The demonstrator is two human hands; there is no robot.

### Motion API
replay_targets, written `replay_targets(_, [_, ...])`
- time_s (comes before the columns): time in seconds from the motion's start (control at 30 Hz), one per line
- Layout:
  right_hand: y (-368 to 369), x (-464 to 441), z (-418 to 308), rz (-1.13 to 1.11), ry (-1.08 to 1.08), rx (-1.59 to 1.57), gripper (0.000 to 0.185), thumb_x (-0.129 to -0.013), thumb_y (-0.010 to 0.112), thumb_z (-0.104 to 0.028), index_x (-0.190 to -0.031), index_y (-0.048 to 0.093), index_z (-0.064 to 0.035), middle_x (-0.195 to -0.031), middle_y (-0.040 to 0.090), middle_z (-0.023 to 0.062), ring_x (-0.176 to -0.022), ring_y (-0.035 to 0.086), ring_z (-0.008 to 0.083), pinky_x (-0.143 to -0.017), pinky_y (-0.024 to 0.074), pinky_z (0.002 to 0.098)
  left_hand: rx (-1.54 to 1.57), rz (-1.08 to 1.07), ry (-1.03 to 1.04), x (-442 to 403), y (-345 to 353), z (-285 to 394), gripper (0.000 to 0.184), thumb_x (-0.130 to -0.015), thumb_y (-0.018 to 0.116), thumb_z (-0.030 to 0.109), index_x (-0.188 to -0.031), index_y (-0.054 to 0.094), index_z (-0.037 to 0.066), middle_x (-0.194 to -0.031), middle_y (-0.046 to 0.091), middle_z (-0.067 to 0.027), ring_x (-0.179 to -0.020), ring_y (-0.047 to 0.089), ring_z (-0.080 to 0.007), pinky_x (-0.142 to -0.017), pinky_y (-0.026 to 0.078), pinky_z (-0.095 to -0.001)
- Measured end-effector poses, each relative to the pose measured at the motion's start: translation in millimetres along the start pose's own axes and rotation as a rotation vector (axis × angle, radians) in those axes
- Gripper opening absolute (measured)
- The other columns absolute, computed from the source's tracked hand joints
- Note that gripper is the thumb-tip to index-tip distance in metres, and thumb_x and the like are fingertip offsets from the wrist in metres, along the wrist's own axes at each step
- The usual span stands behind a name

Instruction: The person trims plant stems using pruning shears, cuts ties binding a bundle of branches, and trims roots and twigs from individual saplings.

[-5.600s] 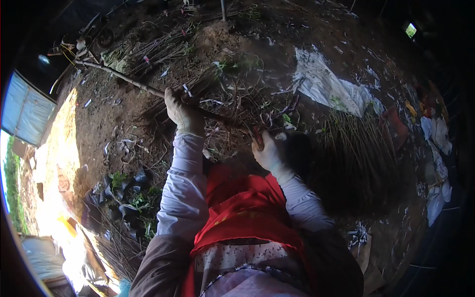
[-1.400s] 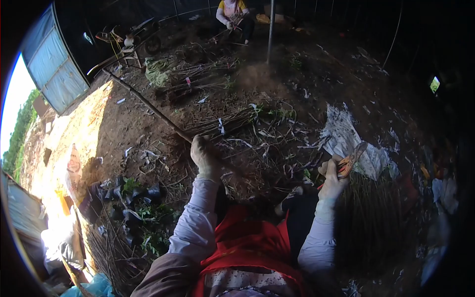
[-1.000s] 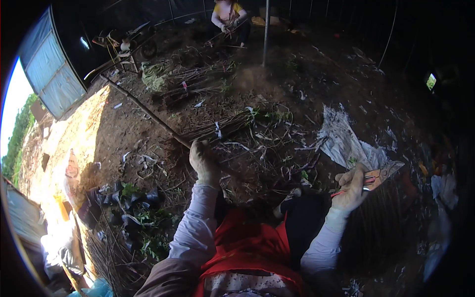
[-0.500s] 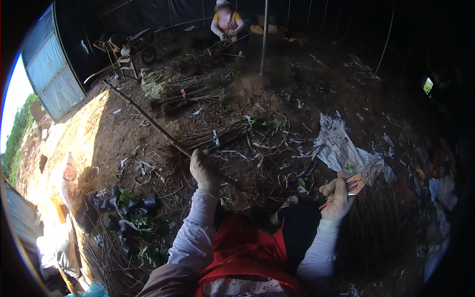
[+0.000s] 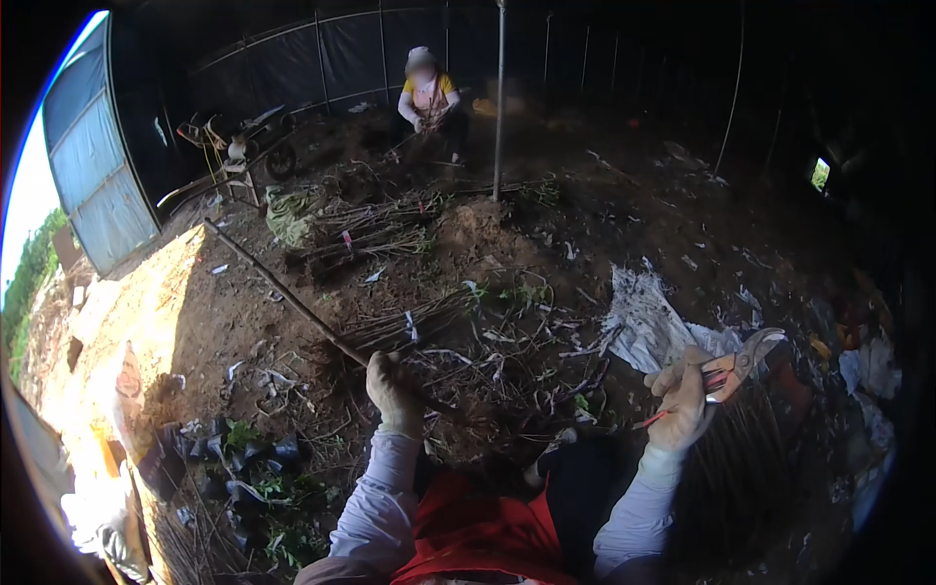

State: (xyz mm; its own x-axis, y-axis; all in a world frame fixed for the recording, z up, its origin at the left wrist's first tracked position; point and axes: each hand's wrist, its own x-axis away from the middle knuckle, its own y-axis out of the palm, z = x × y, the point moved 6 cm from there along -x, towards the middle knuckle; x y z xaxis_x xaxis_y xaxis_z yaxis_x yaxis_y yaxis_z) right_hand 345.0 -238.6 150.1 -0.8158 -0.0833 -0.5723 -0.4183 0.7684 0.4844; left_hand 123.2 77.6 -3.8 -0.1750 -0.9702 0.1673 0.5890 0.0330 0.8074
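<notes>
A long, thin brown sapling stem [image 5: 283, 292] is gripped in my gloved left hand [image 5: 393, 393]. Its tip points up and left, and its fine roots [image 5: 478, 424] spread out on the other side of the fist. In my gloved right hand [image 5: 680, 398] is a pair of pruning shears [image 5: 733, 369], with fingers wrapped around the red-lined handles and the blades pointing up and right. The shears are well apart from the stem. On the ground beyond my left hand lies a bundle of saplings [image 5: 414, 325] tied with a white strip.
A co-worker [image 5: 427, 102] sits at the back, handling thin stems. Left of a metal pole [image 5: 500, 107] lie more bundles [image 5: 375, 219]. A dirty white sheet [image 5: 643, 317] lies at right. Black pots with leafy plants [image 5: 258, 458] stand at lower left, and stems [image 5: 746, 458] at lower right.
The view has tilted up slightly, so the scene sits lower. My right hand has moved a little outward with the shears. My left hand still grips the stem.
</notes>
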Motion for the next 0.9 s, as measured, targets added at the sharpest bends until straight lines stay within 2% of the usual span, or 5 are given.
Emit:
replay_targets(0.13, [13,-10,-21,-0.112,-0.141,0.098,0.032,-0.089,0.049,-0.018,-0.111,0.045,0.0056,-0.073,0.054,0.0091,-0.061,0.052,0.0134,-0.061,0.049,0.0312,-0.006,-0.02,-0.023,-5,-8,-3,0.021,-0.09,0.048,0.029,-0.076,0.05,0.014,-0.053,0.038,0.0063,-0.04,0.034,-0.0071,-0.037,0.03,-0.0228])
replay_targets(0.47, [-22,0,46,-0.007,0.273,0.13,0.028,-0.087,0.054,-0.016,-0.107,0.05,0.0027,-0.07,0.053,0.0051,-0.057,0.053,0.0128,-0.057,0.0505,0.0302,-0.022,0.036,-0.06,3,-6,0,0.021,-0.091,0.046,0.03,-0.075,0.049,0.017,-0.055,0.038,0.0069,-0.043,0.035,-0.0069,-0.041,0.032,-0.0247])
replay_targets(0.6, [-20,-7,-2,-0.049,0.051,0.142,0.034,-0.087,0.054,-0.021,-0.113,0.049,0.0007,-0.071,0.051,0.0043,-0.061,0.05,0.0128,-0.061,0.0486,0.0325,-0.028,0.02,-0.002,-3,1,10,0.021,-0.09,0.047,0.032,-0.076,0.049,0.017,-0.053,0.036,0.0073,-0.042,0.034,-0.0066,-0.04,0.03,-0.0245])
replay_targets(0.8, [-15,-14,-76,-0.245,-0.426,-0.031,0.052,-0.091,0.04,-0.026,-0.13,0.032,0.0084,-0.104,0.05,0.0146,-0.099,0.05,0.0228,-0.095,0.0413,0.0467,-0.066,0.073,0.005,-10,16,20,0.021,-0.09,0.045,0.032,-0.073,0.047,0.018,-0.052,0.034,0.0077,-0.04,0.029,-0.0073,-0.038,0.026,-0.0254])
replay_targets(0.9, [-16,4,-16,-0.144,-0.026,-0.093,0.048,-0.091,0.046,-0.024,-0.127,0.036,0.0062,-0.101,0.054,0.0142,-0.097,0.053,0.0219,-0.093,0.0431,0.0461,0.098,-0.054,-0.011,-14,14,5,0.02,-0.089,0.048,0.03,-0.075,0.051,0.016,-0.055,0.04,0.0069,-0.042,0.035,-0.0067,-0.038,0.03,-0.024])
